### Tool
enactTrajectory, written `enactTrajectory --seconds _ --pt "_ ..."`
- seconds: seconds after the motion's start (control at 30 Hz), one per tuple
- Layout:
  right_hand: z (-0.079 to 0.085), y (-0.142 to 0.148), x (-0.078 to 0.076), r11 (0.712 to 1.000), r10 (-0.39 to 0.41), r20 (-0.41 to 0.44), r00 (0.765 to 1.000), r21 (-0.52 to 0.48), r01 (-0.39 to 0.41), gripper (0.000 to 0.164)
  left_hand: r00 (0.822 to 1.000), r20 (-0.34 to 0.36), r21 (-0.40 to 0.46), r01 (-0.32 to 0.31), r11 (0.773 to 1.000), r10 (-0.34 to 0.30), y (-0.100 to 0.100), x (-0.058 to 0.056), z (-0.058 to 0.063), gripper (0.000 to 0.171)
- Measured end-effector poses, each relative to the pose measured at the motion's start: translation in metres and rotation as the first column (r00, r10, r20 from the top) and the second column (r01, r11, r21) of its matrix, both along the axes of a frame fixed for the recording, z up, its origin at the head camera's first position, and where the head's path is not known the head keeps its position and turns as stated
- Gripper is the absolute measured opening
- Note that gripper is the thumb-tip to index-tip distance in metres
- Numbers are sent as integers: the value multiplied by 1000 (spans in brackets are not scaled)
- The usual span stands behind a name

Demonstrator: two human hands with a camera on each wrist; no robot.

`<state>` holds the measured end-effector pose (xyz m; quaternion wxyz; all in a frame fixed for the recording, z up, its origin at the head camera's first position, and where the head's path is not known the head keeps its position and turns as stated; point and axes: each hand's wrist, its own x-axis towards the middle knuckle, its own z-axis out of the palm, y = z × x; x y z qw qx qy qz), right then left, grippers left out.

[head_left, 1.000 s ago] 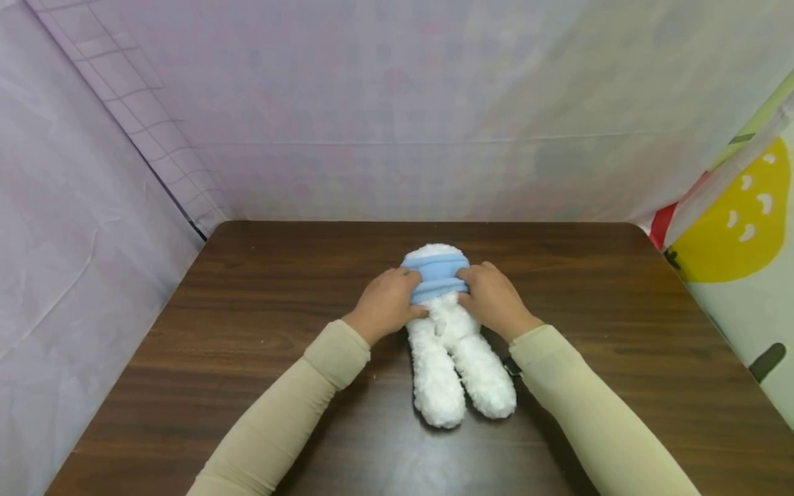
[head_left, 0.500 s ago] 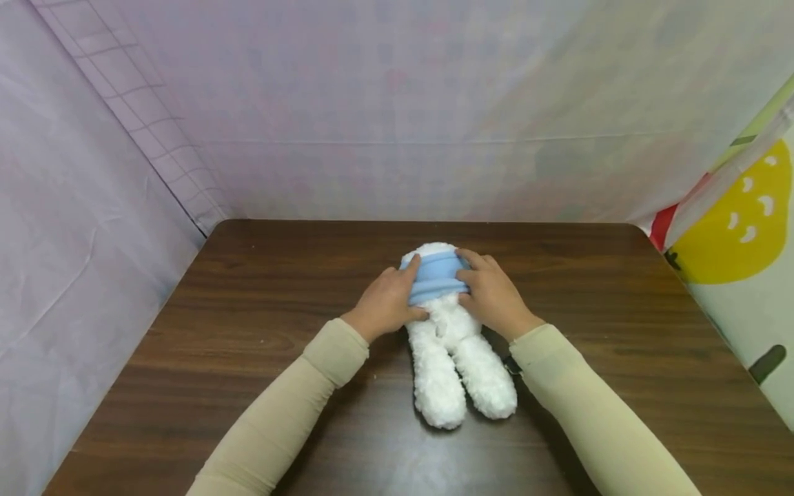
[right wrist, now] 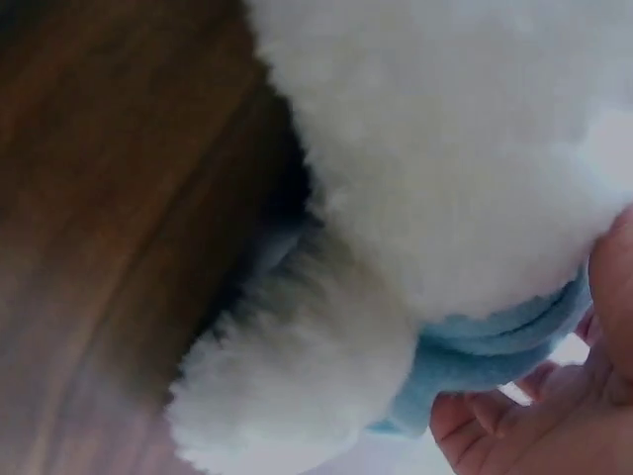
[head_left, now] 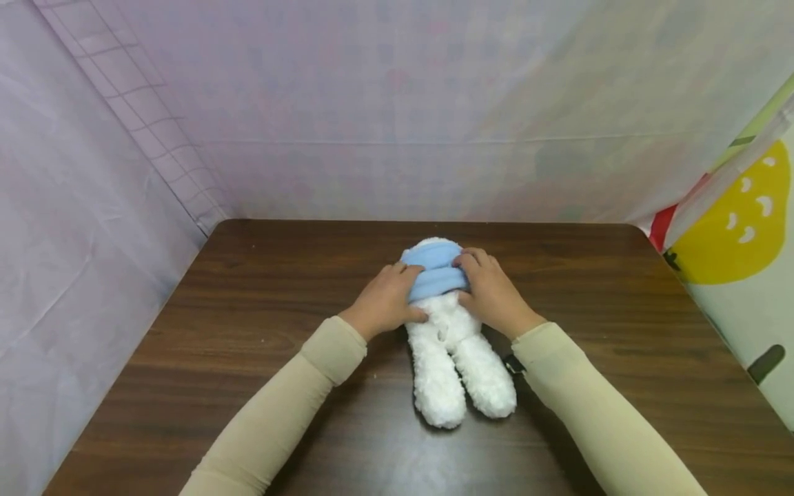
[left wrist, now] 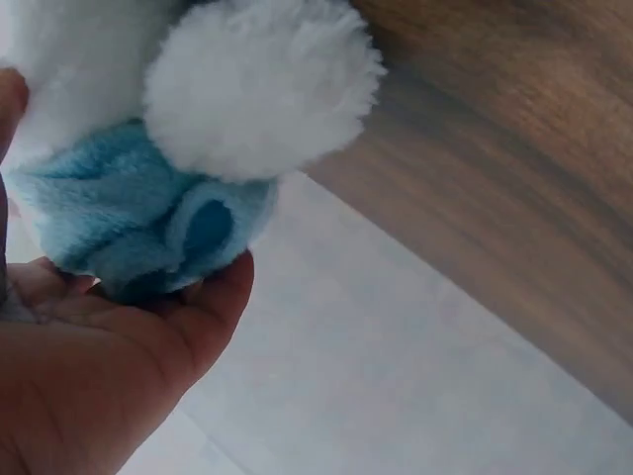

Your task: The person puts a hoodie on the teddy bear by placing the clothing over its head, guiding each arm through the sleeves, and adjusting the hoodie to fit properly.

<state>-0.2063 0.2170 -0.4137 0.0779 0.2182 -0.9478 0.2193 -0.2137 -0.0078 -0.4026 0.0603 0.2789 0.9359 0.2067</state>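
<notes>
A white fluffy plush toy (head_left: 439, 393) lies on the table with its two long legs toward me. A light blue fleece garment (head_left: 437, 281) is bunched around its upper part, leaving a little white fur at the far end. On the left side, my left hand (head_left: 383, 302) grips the cloth, thumb on the near side. My right hand (head_left: 495, 297) holds the opposite edge with curled fingers. In the left wrist view, a round fluffy limb (left wrist: 262, 89) sticks out beside the folded blue cloth (left wrist: 109, 203). The right wrist view shows another limb (right wrist: 297, 366). The toy's face is not visible.
The brown wooden table (head_left: 260, 358) reaches back to a pale patterned curtain (head_left: 397, 117). Another curtain (head_left: 68, 207) hangs along the left. A cloth with a yellow fruit print (head_left: 738, 213) hangs at the right. A dark band (head_left: 513, 364) shows near the right cuff.
Both hands stretched fingers toward the garment's far edge, then curled them back. A deeper fold now runs across the cloth, and less white fur shows beyond it. The legs have stayed in place.
</notes>
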Motion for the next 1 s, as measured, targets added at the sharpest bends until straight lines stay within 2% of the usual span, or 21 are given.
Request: enactTrajectory --seconds 0.1,0.17,0.3,0.43,0.57,0.67,0.8,0.9,1.0 --pt "7 0 0 999 25 -3 1000 -25 -25 46 999 -47 3 28 1000 -28 -2 1 1 84" --pt "13 0 -1 998 51 22 998 -32 -51 50 998 -38 12 43 999 -43 -3 0 3 86" --pt "24 -1 -3 998 57 148 987 -46 -51 59 994 65 40 81 996 -84 -6 -6 7 90" --pt "25 0 -4 998 18 236 972 -65 -2 61 973 195 82 106 991 -120 -9 -11 9 89" --pt "21 -1 -5 1000 6 205 979 -15 -3 57 970 205 106 110 988 -130 -8 -14 9 86" --pt "19 -3 -7 999 3 153 988 42 -9 54 981 151 98 106 990 -120 -5 -14 7 81" --pt "17 -7 -8 998 -13 103 995 61 7 44 991 105 80 72 994 -80 1 -13 5 71" --pt "15 -9 -9 998 -21 74 997 57 16 34 993 103 93 46 995 -55 3 -12 4 69" --pt "12 -10 -10 998 -29 66 997 60 25 24 991 130 111 23 994 -37 4 -11 3 77"
